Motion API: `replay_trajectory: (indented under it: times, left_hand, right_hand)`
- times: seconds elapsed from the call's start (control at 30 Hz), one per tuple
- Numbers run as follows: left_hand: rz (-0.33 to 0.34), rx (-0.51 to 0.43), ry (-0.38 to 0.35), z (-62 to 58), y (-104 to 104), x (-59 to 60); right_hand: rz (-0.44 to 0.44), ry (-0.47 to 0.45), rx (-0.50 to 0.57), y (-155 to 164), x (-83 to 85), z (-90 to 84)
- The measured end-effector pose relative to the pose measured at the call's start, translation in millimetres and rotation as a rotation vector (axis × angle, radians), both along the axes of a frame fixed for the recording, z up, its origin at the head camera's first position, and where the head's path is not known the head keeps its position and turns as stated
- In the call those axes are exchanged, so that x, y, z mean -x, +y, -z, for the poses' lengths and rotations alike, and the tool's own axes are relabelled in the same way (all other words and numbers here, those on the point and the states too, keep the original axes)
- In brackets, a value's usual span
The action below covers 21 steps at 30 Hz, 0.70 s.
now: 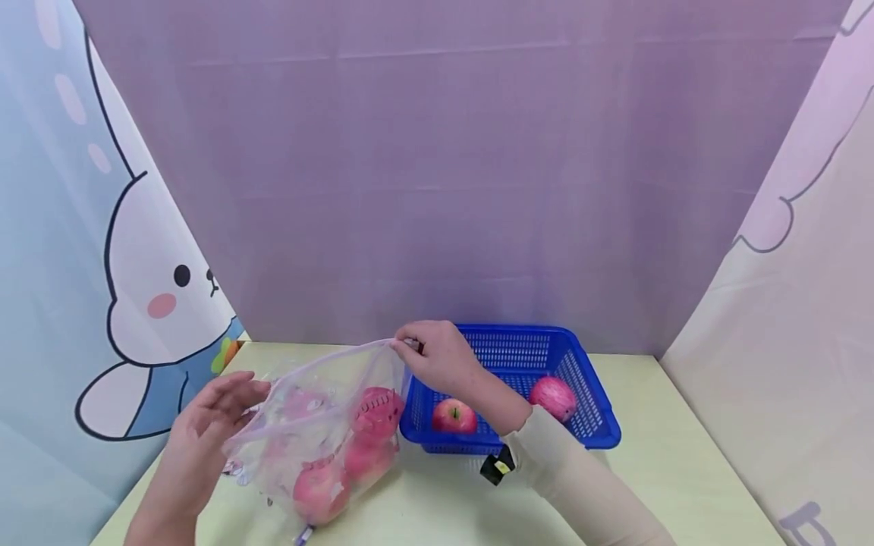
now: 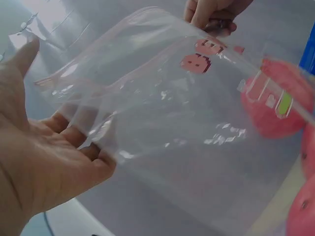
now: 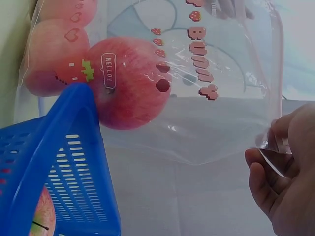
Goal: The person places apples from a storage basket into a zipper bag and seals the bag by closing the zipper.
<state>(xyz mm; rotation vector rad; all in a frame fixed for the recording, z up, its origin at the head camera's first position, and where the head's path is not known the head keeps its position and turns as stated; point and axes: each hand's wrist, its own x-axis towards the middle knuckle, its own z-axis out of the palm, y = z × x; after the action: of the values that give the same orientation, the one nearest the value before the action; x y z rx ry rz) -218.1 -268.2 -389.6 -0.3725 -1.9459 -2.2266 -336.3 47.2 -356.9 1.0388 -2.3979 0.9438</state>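
Observation:
A clear zip bag (image 1: 321, 402) with a pink rim and red printed pictures hangs tilted over the table, several red apples (image 1: 321, 489) lying in its lower part. My right hand (image 1: 440, 356) pinches the bag's upper corner, as the right wrist view also shows. At the opposite edge is my left hand (image 1: 208, 425); in the left wrist view its loosely bent fingers (image 2: 74, 135) touch the plastic while the thumb stands apart. The bag's mouth looks parted between the two hands. Under my right forearm, a blue basket (image 1: 604, 425) holds an apple (image 1: 454, 416) and another apple (image 1: 553, 398).
Behind the bag, some clear printed plastic (image 1: 235, 470) lies on the pale table (image 1: 683, 455), mostly hidden. A purple curtain (image 1: 451, 189) closes off the back, and printed cloths (image 1: 157, 303) hang at both sides. The basket's left wall stands close beside the bag.

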Motion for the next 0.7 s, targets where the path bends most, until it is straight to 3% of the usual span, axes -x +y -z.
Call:
replay_trajectory:
  times: [0.13,0.27,0.4,0.6,0.7]
  left_hand:
    - [-0.056,0.25,-0.072,5.3,-11.4,-10.7]
    - [-0.202,0.296,-0.235,10.2,-13.5,-12.7]
    - [-0.306,0.231,-0.262,13.1,-11.3,-14.0]
    - [-0.526,-0.021,-0.133,9.1,-4.2,-13.2]
    - [-0.596,-0.152,-0.044,2.0,-1.7,-10.5]
  right_hand:
    - [0.02,-0.02,0.038,1.1,1.1,1.4]
    - [0.029,-0.09,0.083,2.6,2.6,2.3]
    - [0.033,-0.239,0.149,3.9,2.3,3.5]
    - [0.064,-0.355,0.195,2.9,-1.5,0.1]
    - [0.064,-0.384,0.24,2.4,-6.2,-3.9]
